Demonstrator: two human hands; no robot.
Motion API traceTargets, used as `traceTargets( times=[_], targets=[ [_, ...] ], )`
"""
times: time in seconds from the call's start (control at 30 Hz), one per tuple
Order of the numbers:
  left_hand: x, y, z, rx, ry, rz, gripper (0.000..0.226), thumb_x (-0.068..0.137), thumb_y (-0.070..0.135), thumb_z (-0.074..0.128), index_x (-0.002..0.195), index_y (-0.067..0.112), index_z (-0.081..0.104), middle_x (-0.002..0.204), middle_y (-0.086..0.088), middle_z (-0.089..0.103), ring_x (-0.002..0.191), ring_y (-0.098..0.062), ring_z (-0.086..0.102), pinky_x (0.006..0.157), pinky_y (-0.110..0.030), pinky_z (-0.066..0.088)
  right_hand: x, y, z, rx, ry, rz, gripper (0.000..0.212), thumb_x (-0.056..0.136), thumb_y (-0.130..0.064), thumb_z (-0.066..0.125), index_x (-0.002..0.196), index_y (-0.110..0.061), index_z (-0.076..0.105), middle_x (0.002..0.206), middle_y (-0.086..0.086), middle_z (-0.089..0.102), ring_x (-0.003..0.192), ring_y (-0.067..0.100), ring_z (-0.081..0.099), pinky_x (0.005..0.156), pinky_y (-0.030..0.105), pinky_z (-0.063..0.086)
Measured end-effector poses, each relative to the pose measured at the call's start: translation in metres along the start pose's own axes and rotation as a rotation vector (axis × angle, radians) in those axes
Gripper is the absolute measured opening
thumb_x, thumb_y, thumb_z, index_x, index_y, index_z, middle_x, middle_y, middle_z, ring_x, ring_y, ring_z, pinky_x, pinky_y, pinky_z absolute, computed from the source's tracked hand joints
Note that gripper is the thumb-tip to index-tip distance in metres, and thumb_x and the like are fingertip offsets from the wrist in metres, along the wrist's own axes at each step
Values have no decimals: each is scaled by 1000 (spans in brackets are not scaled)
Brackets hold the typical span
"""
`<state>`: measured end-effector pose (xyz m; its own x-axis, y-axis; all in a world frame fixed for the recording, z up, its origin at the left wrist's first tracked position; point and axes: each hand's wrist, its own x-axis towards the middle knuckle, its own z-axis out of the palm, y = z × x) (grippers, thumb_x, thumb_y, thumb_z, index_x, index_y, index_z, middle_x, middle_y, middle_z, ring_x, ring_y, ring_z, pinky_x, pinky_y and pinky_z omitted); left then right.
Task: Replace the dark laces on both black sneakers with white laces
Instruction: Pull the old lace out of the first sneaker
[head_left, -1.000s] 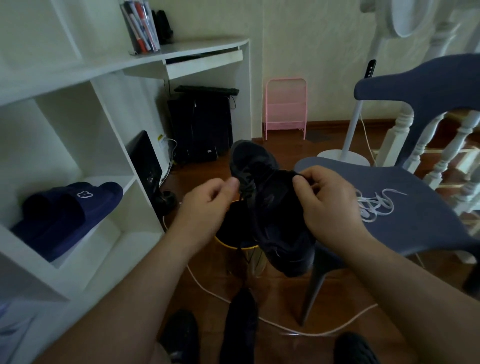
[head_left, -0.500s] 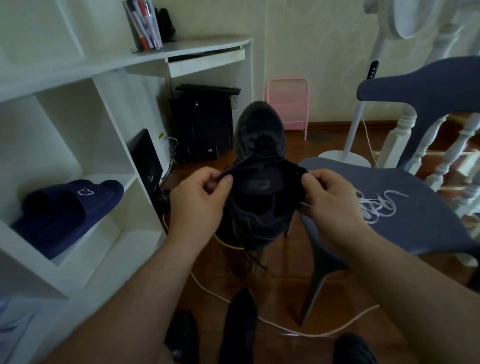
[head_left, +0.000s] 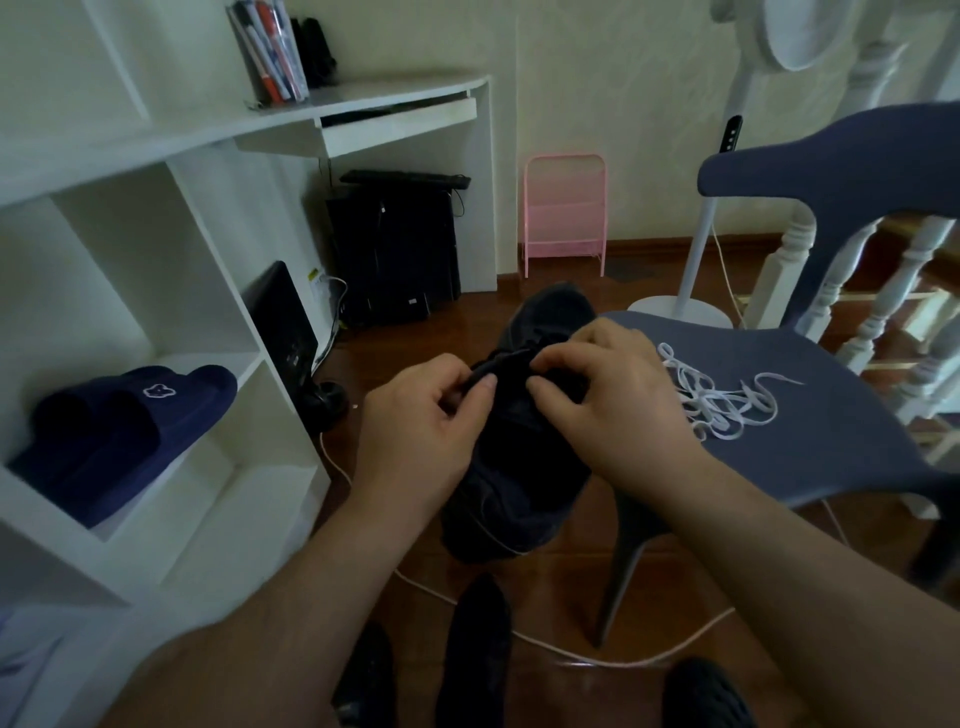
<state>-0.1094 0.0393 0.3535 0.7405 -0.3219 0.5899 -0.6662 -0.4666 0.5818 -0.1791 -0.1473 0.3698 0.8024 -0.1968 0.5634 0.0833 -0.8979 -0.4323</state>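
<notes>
I hold a black sneaker (head_left: 519, 467) in the air in front of me, its toe pointing away. My left hand (head_left: 421, 431) pinches the dark material at the shoe's upper left side. My right hand (head_left: 608, 400) pinches the top of the shoe from the right, its fingers curled over the lacing area. The dark lace itself is hard to make out against the shoe. A loose tangle of white laces (head_left: 722, 400) lies on the seat of the blue chair (head_left: 841, 447) just right of my right hand. Another dark shoe (head_left: 478, 644) lies on the floor below.
A white shelf unit (head_left: 171, 467) on the left holds navy slippers (head_left: 124, 431). A white desk (head_left: 395, 109) with a black computer tower beneath stands behind. A white cable (head_left: 571, 654) runs across the wooden floor. A pink rack (head_left: 563, 213), a fan stand (head_left: 685, 306) and white balusters stand further back.
The sneaker has dropped lower and my hands have drawn closer together over its top. My right hand has moved left onto the lacing area.
</notes>
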Motion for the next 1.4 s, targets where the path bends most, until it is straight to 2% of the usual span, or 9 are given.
traceTargets(
  times=[0.13,0.27,0.5,0.63,0.8,1.03,1.17,1.3,1.4],
  targets=[
    [-3,6,10,23,-45,75,31,102,37,67,77,20,63,67,8,55,64,-9,55,53,-24,40,1,-2,5,-182,-3,-48,27,89,-49,66,99,-27,78,93,-6,52,96,26,47,74,48,49],
    [-3,5,11,3,-60,42,32,102,39,66,76,21,61,66,8,55,62,-9,54,52,-23,38,2,-5,2,-176,0,-46,18,90,-44,66,83,-29,73,89,-10,53,94,22,49,73,43,46],
    [5,-6,-2,25,-3,-51,32,101,39,67,74,22,62,62,6,56,57,-11,54,52,-35,45,10,14,-17,310,10,466,21,90,-21,65,71,-19,56,67,-3,56,62,13,51,62,33,42],
    [2,-6,1,53,-48,-8,34,101,40,66,72,23,57,62,6,52,58,-11,51,52,-37,42,8,1,-18,342,-114,354,12,84,-20,65,93,-28,62,93,-4,59,83,13,57,71,33,48],
    [2,-1,5,106,-56,49,34,101,40,66,72,24,57,65,8,52,63,-8,52,54,-36,43,9,-4,-2,21,-157,92,13,93,-38,66,101,-30,72,98,-10,55,96,13,53,84,29,42],
    [-2,4,8,60,-58,24,34,101,41,66,72,26,55,64,8,52,62,-8,53,53,-39,45,4,-3,7,-185,7,-175,28,86,-28,74,112,-21,67,116,4,53,100,29,51,69,47,53],
    [-3,5,8,39,-65,11,35,100,41,67,70,28,54,62,8,52,60,-8,53,51,-36,44,6,6,11,-263,77,-286,11,92,-24,69,94,-14,74,107,6,61,92,33,51,64,47,51],
    [-2,4,6,8,-60,-20,36,99,40,69,69,26,54,60,6,53,57,-11,54,50,-36,44,4,3,10,-227,28,-246,14,90,-28,71,84,-17,77,98,1,62,91,30,52,68,45,50],
    [2,-3,1,-4,-42,-35,35,99,40,69,70,24,57,61,6,54,57,-12,53,51,-33,43,12,14,-3,-44,13,85,16,88,-31,77,75,-22,73,89,-8,61,87,15,57,82,37,46]
  ],
)
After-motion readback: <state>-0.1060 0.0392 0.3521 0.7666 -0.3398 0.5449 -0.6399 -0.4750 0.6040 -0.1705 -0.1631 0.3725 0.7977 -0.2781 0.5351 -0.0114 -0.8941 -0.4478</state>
